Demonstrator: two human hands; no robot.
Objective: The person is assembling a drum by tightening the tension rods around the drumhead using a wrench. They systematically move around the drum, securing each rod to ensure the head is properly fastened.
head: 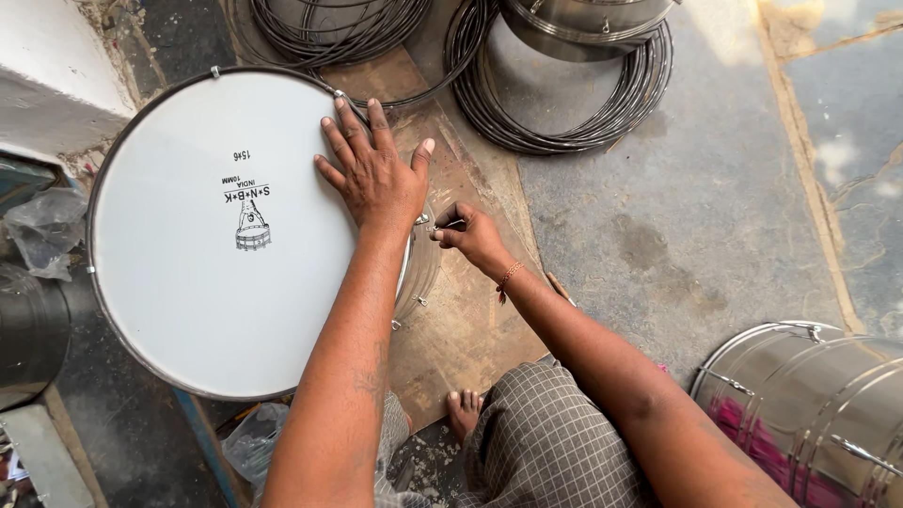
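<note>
Left hand flat, grip open, at drum rim; right hand grip pinching thin tool beside it

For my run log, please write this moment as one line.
left hand: flat on white drumhead | right hand: pinching thin tool at drum rim | nearby: wire hoops, steel shell

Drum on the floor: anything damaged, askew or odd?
Nothing stands out. The drum's white head looks flat and untorn in its rim. Left hand lies flat on it; right hand pinches a thin metal tool at a side lug.
</note>
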